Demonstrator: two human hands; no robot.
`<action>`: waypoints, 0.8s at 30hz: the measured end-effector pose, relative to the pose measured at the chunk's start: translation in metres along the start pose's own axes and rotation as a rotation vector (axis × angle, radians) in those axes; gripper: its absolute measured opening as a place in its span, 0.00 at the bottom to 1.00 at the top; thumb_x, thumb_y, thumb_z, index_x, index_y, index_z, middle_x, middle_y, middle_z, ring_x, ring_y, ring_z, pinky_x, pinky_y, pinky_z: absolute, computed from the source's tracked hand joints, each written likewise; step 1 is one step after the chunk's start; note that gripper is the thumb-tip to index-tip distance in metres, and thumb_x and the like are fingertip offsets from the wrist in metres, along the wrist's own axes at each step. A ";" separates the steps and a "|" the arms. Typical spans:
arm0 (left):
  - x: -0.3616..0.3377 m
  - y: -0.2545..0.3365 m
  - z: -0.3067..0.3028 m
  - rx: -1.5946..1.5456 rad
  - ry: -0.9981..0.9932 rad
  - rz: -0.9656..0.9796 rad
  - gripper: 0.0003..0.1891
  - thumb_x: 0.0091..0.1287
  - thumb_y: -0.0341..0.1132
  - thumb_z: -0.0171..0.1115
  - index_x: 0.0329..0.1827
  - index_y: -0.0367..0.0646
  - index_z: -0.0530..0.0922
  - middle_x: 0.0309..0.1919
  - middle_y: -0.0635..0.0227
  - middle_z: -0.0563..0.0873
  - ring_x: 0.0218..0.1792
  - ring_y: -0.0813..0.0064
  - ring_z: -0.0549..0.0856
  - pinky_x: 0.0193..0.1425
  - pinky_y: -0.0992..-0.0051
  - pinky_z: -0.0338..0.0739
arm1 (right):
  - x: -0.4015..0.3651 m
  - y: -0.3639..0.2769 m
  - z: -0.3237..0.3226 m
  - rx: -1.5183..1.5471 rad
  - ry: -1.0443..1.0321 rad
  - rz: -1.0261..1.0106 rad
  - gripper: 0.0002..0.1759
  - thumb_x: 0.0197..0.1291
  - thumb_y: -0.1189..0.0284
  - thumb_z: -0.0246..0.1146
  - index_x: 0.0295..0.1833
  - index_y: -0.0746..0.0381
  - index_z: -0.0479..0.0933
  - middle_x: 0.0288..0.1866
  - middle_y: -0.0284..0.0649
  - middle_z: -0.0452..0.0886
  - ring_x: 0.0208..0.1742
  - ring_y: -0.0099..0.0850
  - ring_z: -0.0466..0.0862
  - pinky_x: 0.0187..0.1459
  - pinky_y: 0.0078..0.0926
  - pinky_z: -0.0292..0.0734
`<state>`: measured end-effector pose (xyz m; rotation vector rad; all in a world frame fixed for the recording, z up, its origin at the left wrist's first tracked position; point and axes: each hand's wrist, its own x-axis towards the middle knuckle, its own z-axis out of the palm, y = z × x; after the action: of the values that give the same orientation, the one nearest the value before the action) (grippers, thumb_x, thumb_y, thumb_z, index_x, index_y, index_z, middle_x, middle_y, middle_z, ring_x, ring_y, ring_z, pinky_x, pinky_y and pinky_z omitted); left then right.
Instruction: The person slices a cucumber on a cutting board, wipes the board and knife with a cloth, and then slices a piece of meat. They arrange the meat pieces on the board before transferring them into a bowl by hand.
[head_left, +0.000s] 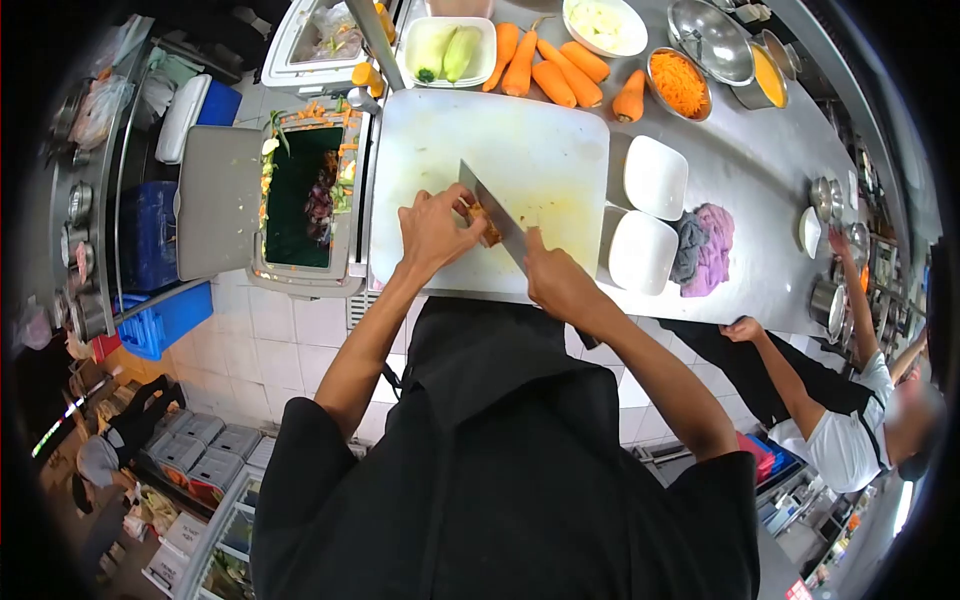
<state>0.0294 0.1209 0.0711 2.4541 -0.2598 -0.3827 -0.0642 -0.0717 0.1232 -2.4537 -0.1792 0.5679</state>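
On the white cutting board [430,130], my left hand [437,228] pinches a small orange-brown food piece [487,224] between bent fingertips. My right hand [562,278] is wrapped round the handle of a large knife [492,207]. The blade lies diagonally, its tip pointing up and left, right beside the piece and close to my left fingertips. A few small crumbs and a yellow stain mark the board to the right of the blade. Whether the blade's edge touches the piece cannot be made out.
Carrots [567,80], a tray of pale green vegetables [449,27] and a bowl of shredded carrot [680,86] stand beyond the board. White dishes [643,252] and cloths [708,250] lie right. An open waste bin [353,255] is left. A person [850,430] stands at right.
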 end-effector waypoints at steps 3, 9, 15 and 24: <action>-0.011 -0.001 0.003 -0.028 -0.025 0.027 0.15 0.53 0.46 0.70 0.42 0.54 0.83 0.32 0.77 0.88 0.42 0.65 0.79 0.47 0.60 0.63 | 0.001 0.006 0.018 0.109 0.021 0.054 0.14 0.69 0.75 0.54 0.52 0.72 0.60 0.20 0.63 0.75 0.24 0.62 0.79 0.28 0.57 0.71; -0.037 -0.003 0.010 0.018 0.148 0.186 0.14 0.55 0.44 0.70 0.42 0.52 0.82 0.34 0.75 0.88 0.43 0.66 0.78 0.49 0.61 0.61 | 0.018 0.012 0.076 0.147 0.299 -0.004 0.13 0.71 0.74 0.54 0.52 0.69 0.60 0.19 0.60 0.75 0.22 0.59 0.79 0.24 0.55 0.69; -0.053 -0.019 0.005 0.027 0.157 0.256 0.17 0.55 0.38 0.70 0.48 0.50 0.81 0.44 0.71 0.86 0.51 0.62 0.76 0.57 0.61 0.61 | -0.047 0.023 0.049 0.211 0.010 0.212 0.18 0.66 0.76 0.54 0.59 0.71 0.61 0.24 0.63 0.78 0.29 0.64 0.81 0.33 0.60 0.73; -0.044 -0.018 0.016 0.166 0.295 0.327 0.17 0.60 0.43 0.72 0.49 0.48 0.82 0.48 0.68 0.84 0.54 0.61 0.75 0.60 0.60 0.61 | -0.104 0.047 0.021 0.427 0.371 0.334 0.17 0.74 0.67 0.59 0.56 0.69 0.66 0.20 0.54 0.77 0.18 0.43 0.78 0.25 0.43 0.72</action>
<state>-0.0156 0.1386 0.0572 2.5283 -0.5740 0.1463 -0.1671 -0.1249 0.1170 -2.1258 0.4627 0.2414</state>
